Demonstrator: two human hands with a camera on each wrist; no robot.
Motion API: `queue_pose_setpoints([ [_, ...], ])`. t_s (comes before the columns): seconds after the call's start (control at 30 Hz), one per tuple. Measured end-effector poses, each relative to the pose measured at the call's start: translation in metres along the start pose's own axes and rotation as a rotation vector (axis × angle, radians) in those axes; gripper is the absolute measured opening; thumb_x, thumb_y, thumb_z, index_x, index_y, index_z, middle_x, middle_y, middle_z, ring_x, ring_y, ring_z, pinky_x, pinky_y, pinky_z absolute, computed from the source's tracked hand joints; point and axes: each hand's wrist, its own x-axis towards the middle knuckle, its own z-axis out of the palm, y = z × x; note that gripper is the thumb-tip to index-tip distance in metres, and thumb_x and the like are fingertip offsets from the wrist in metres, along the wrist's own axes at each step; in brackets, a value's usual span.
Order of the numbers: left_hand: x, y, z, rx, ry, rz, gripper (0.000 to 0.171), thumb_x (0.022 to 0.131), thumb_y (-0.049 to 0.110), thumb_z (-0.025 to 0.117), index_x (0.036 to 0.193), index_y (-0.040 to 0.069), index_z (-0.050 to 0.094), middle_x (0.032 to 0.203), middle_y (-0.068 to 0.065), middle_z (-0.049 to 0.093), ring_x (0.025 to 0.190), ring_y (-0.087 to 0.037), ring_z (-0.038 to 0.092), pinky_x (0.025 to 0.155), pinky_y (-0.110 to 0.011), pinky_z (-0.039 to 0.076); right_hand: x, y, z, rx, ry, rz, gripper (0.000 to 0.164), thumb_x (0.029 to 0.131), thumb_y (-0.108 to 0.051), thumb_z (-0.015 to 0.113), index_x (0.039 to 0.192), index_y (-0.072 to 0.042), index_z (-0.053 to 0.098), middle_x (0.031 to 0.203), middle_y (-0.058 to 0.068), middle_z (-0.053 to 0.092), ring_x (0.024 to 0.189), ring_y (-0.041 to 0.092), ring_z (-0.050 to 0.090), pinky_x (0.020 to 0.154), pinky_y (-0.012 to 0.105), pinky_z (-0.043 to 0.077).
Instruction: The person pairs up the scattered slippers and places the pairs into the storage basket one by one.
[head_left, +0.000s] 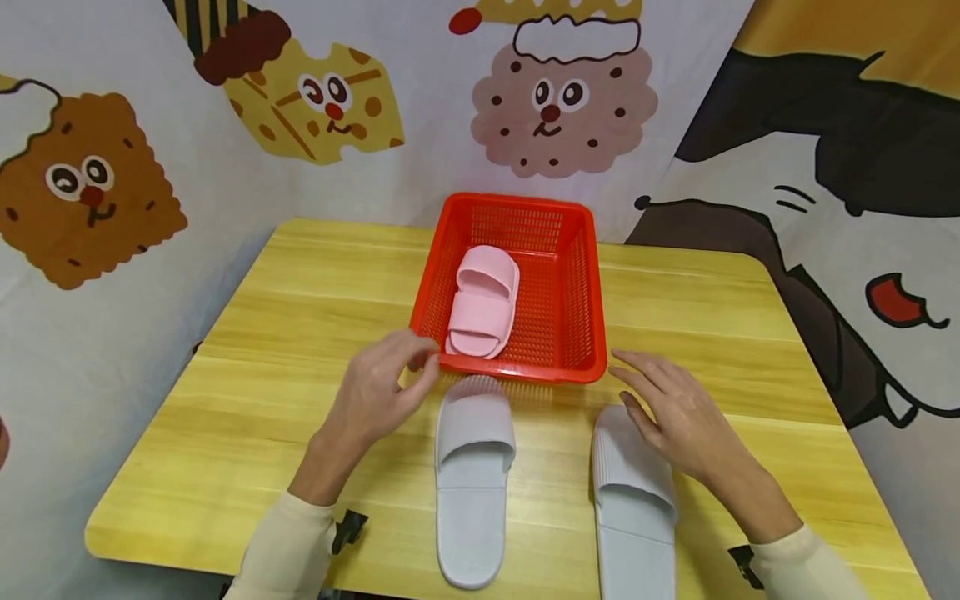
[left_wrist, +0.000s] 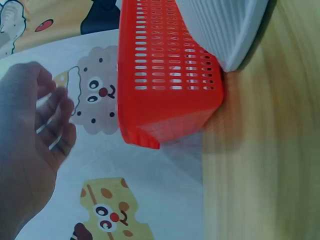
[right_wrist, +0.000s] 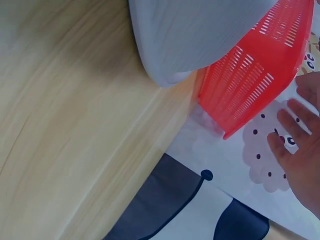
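Observation:
A red plastic basket (head_left: 517,369) stands on the table with a pink slipper (head_left: 486,312) lying along its left side. Loosely bent, the fingers of my left hand (head_left: 378,387) are right at the basket's front left corner. My right hand (head_left: 678,417) hovers just outside the front right corner, fingers spread and nothing in them. Below it, partly covered by it in the head view, lies a pale grey slipper (head_left: 636,554). Another pale grey slipper (head_left: 471,525) lies between my hands, its toe close to the basket's front wall. Both wrist views show the basket's slotted wall (left_wrist: 172,112) beside a grey slipper toe (right_wrist: 200,37).
The wooden table (head_left: 300,292) reaches out on both sides of the basket. Behind it hangs a white cloth (head_left: 427,92) printed with cartoon biscuits and cheese. Small black pieces (head_left: 348,531) sit at both wrists.

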Motion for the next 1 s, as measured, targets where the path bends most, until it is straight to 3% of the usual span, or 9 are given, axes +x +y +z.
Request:
queue_pose_setpoints([
  [0.07, -0.003, 0.000, 0.001, -0.035, -0.029, 0.015, 0.009, 0.088, 0.004, 0.068, 0.097, 0.004, 0.070, 0.082, 0.000, 0.064, 0.070, -0.013, 0.056, 0.059, -0.030, 0.053, -0.002, 0.001, 0.000, 0.001, 0.014, -0.046, 0.053, 0.109, -0.038, 0.032, 0.125, -0.001, 0.067, 0.137, 0.011, 0.059, 0.119, 0.033, 0.057, 0.094, 0.054, 0.045],
  [0.27, -0.011, 0.004, 0.007, -0.077, -0.090, 0.043, 0.007, 0.086, 0.006, 0.068, 0.093, 0.009, 0.068, 0.072, 0.005, 0.059, 0.060, -0.007, 0.051, 0.051, -0.021, 0.046, -0.016, 0.004, -0.002, 0.034, 0.019, -0.113, 0.048, 0.108, -0.037, 0.036, 0.112, -0.006, 0.072, 0.121, 0.004, 0.067, 0.106, 0.026, 0.064, 0.091, 0.043, 0.047],
  [0.37, -0.012, 0.007, 0.013, -0.055, -0.137, 0.058, 0.006, 0.086, 0.009, 0.065, 0.091, 0.012, 0.068, 0.071, 0.008, 0.057, 0.060, -0.005, 0.049, 0.050, -0.018, 0.042, -0.022, 0.005, -0.001, 0.060, -0.027, -0.142, 0.034, 0.104, -0.029, 0.048, 0.110, -0.006, 0.073, 0.121, 0.004, 0.068, 0.106, 0.025, 0.064, 0.089, 0.045, 0.050],
  [0.43, -0.012, 0.009, 0.018, -0.029, -0.176, 0.068, 0.012, 0.086, 0.010, 0.065, 0.095, 0.014, 0.071, 0.073, 0.009, 0.058, 0.061, -0.004, 0.049, 0.051, -0.017, 0.041, -0.026, 0.006, -0.001, 0.070, -0.069, -0.161, 0.023, 0.096, -0.016, 0.059, 0.111, -0.007, 0.073, 0.123, 0.004, 0.067, 0.107, 0.024, 0.064, 0.087, 0.047, 0.052],
  [0.57, -0.011, 0.015, 0.025, 0.015, -0.285, 0.096, 0.022, 0.084, 0.012, 0.069, 0.105, 0.015, 0.074, 0.084, 0.007, 0.066, 0.063, -0.004, 0.052, 0.051, -0.018, 0.041, -0.030, 0.006, -0.002, 0.051, -0.175, -0.189, 0.048, 0.075, 0.006, 0.072, 0.121, -0.010, 0.071, 0.128, 0.005, 0.065, 0.109, 0.026, 0.064, 0.084, 0.051, 0.054],
  [0.7, -0.014, 0.017, 0.034, 0.043, -0.405, 0.122, 0.026, 0.084, 0.013, 0.073, 0.109, 0.013, 0.075, 0.109, 0.000, 0.071, 0.080, -0.010, 0.066, 0.062, -0.024, 0.053, -0.034, 0.006, -0.003, 0.002, -0.287, -0.189, 0.061, 0.074, 0.008, 0.077, 0.130, -0.014, 0.068, 0.134, 0.006, 0.063, 0.113, 0.027, 0.063, 0.084, 0.052, 0.055],
  [0.77, -0.016, 0.017, 0.037, 0.048, -0.457, 0.133, 0.028, 0.083, 0.012, 0.072, 0.111, 0.014, 0.075, 0.117, -0.003, 0.069, 0.096, -0.016, 0.068, 0.074, -0.031, 0.057, -0.036, 0.005, -0.004, -0.016, -0.324, -0.191, 0.065, 0.073, 0.008, 0.080, 0.132, -0.015, 0.067, 0.137, 0.007, 0.061, 0.114, 0.028, 0.062, 0.083, 0.052, 0.055],
  [1.0, -0.023, 0.019, 0.043, 0.026, -0.647, 0.145, 0.062, 0.066, -0.007, 0.067, 0.122, 0.018, 0.072, 0.134, -0.006, 0.060, 0.125, -0.026, 0.051, 0.106, -0.041, 0.042, -0.039, -0.005, -0.008, -0.029, -0.487, -0.161, 0.093, 0.067, 0.008, 0.087, 0.149, -0.022, 0.054, 0.152, 0.012, 0.047, 0.126, 0.035, 0.054, 0.085, 0.057, 0.052],
])
